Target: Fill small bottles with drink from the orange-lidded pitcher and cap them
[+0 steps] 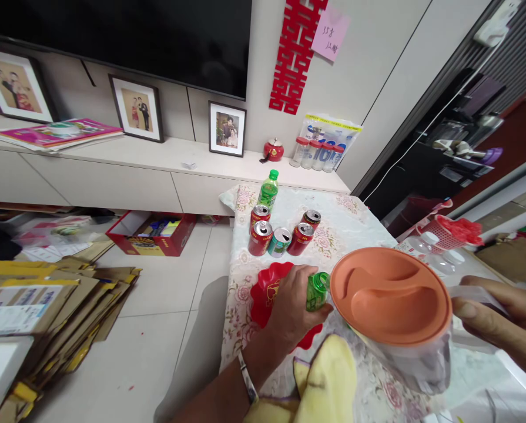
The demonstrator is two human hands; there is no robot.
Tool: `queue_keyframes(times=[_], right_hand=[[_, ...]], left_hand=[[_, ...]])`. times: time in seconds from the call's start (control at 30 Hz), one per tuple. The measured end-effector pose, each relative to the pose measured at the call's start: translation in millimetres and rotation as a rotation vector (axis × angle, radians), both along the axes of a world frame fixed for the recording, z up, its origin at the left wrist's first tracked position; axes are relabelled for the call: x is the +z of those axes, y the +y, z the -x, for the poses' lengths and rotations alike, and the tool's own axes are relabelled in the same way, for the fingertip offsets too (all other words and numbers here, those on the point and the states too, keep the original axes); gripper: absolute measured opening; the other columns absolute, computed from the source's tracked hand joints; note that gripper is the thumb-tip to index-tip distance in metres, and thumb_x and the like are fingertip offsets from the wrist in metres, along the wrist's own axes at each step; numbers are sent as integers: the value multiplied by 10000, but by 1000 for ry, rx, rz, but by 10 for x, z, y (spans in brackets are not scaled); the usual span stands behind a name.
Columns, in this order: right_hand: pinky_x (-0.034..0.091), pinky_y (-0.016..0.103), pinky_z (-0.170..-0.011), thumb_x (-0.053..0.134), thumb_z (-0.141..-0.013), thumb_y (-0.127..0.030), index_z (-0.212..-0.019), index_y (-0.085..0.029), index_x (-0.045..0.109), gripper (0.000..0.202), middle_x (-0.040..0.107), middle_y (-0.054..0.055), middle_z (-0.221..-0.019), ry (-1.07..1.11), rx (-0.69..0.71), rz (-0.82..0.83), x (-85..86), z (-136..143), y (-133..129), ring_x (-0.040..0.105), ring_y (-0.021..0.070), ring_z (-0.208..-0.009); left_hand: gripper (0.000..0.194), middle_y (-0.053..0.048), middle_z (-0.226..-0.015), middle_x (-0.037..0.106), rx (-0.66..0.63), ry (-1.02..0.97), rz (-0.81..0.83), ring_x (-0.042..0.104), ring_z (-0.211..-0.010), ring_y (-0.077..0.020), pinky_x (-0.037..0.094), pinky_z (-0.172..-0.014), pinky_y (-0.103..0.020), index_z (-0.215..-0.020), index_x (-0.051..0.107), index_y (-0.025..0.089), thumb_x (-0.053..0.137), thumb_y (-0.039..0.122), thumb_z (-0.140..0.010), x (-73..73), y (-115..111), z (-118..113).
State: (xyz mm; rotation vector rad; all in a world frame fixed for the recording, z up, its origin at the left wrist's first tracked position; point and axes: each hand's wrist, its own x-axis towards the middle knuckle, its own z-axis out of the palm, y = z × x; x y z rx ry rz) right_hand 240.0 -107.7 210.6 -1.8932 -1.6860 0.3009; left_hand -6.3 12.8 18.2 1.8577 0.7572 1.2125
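Note:
My left hand (291, 308) is wrapped round an uncapped green plastic bottle (317, 294), its open mouth facing up. Right beside the bottle's neck is a clear plastic pitcher (425, 367) with an orange lid (390, 294). The pitcher's handle (481, 299) is in the grip of my right hand (503, 311). Beneath my left hand lies a red scalloped plate (263, 305), partly covered by it. Several opened drink cans, red (260, 238) and teal (280, 242), stand behind the plate. A capped green bottle (268, 191) is at their back.
A floral cloth covers the table (240, 341). Yellow fabric (328, 376) shows at the near edge. Clear plastic bottles (421, 241) and a pink basket (450, 234) are at right. Flattened cardboard (69, 317) and a red box (152, 233) lie on the floor at left.

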Motion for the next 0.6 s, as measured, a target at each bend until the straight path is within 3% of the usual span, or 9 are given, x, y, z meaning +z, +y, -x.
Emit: queue_keyframes(times=[0.4, 0.6], right_hand=[[562, 215, -508, 736, -821, -621, -759, -311, 796, 322, 783, -13, -732, -7, -1, 16, 43, 12, -21, 711, 201, -603], [554, 222, -511, 759, -792, -626, -802, -299, 777, 328, 761, -11, -775, 81, -55, 110, -6, -113, -37, 694, 208, -635]], left_hand=[[585, -135, -1235, 624, -2, -21, -40, 637, -1175, -337, 578, -995, -550, -1307, 544, 198, 772, 162, -769, -9, -12, -13], [602, -124, -1217, 627, -2, -20, -58, 631, -1158, -325, 574, -995, -537, -1293, 527, 211, 762, 130, -745, -9, -11, -12]])
